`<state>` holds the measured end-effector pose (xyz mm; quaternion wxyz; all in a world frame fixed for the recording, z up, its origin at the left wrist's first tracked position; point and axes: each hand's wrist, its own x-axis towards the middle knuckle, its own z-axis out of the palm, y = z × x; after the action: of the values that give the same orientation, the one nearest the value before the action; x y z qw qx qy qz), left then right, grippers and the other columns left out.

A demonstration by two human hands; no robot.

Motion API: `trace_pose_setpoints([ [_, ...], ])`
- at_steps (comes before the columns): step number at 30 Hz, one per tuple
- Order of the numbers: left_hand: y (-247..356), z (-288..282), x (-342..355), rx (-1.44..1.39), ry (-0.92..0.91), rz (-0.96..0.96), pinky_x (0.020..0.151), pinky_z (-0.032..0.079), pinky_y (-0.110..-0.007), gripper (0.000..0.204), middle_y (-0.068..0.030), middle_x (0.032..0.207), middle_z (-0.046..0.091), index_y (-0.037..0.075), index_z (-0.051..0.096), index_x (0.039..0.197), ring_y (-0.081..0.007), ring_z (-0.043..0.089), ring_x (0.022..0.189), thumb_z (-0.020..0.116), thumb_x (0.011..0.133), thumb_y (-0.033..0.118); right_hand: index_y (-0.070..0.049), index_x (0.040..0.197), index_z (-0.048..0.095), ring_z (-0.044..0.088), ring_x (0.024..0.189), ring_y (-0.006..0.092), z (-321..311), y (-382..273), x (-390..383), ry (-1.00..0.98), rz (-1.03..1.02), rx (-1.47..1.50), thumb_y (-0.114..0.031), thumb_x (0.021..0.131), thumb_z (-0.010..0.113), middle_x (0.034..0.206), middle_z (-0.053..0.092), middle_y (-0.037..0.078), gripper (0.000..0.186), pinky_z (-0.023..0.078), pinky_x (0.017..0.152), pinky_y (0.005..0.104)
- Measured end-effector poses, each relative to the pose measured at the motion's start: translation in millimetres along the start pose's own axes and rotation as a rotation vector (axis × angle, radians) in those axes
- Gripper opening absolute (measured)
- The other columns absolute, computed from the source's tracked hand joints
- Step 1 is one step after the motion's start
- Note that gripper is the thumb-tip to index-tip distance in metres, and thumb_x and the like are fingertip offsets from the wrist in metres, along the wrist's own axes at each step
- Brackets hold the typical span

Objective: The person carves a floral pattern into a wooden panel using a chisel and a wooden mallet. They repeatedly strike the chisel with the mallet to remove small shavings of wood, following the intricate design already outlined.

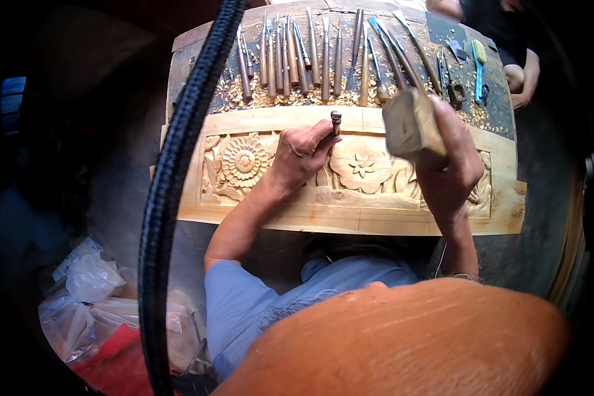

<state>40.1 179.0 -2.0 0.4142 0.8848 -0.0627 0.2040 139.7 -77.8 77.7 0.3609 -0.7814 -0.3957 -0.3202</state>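
A pale wooden panel (369,219) carved in relief lies in front of me, with a large many-petalled flower (245,162) at its left and a smaller star-shaped flower (361,165) near its middle. My left hand (298,157) is closed around a chisel (336,119) held nearly upright over the carving, just left of the smaller flower. The chisel's cutting end is hidden by the hand. In my right hand (461,162), a blocky wooden mallet (408,129) is raised above the right part of the panel, apart from the chisel.
Several chisels and gouges (290,56) lie in a row along the bench (198,49) beyond the panel, among wood shavings (270,102). A blue-handled brush (478,69) lies at the far right, close to another person's arm (528,79). Plastic bags (92,310) sit at lower left. A black braided cord (171,178) crosses the left side.
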Motion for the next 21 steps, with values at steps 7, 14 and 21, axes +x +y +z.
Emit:
trace_pose_setpoints([
  [7,1.5,-0.9,3.6,0.092,0.012,0.162,0.061,0.056,-0.045,0.014,-0.0157,0.079,0.071,0.004,0.072,0.106,-0.0356,0.073,0.069,0.08,0.095,0.004,-0.024,0.141,0.077,0.078,0.096,0.0248,31.0,-8.4,30.6,-0.18,-0.23,-0.184,-0.004,0.096,0.07,0.119,0.081,0.01,0.05,0.064,0.088,0.0397],
  [14,0.1,-9.7,6.1,-0.106,-0.039,-0.095,0.061,0.057,-0.041,0.013,-0.0154,0.078,0.072,0.005,0.071,0.099,-0.0341,0.075,0.069,0.082,0.094,0.009,-0.017,0.142,0.076,0.08,0.104,0.0306,30.5,-9.5,38.3,0.006,-0.016,0.183,0.0,0.083,0.081,0.123,0.081,0.014,0.062,0.064,0.092,0.0413],
  [21,4.5,-8.4,1.2,0.018,-0.026,0.011,0.061,0.056,-0.043,0.011,-0.0156,0.079,0.072,0.005,0.069,0.099,-0.0348,0.074,0.069,0.079,0.095,0.006,-0.021,0.143,0.076,0.08,0.099,0.025,35.0,-4.3,40.1,-0.094,-0.167,-0.131,-0.005,0.085,0.083,0.121,0.082,0.009,0.061,0.065,0.087,0.0386],
])
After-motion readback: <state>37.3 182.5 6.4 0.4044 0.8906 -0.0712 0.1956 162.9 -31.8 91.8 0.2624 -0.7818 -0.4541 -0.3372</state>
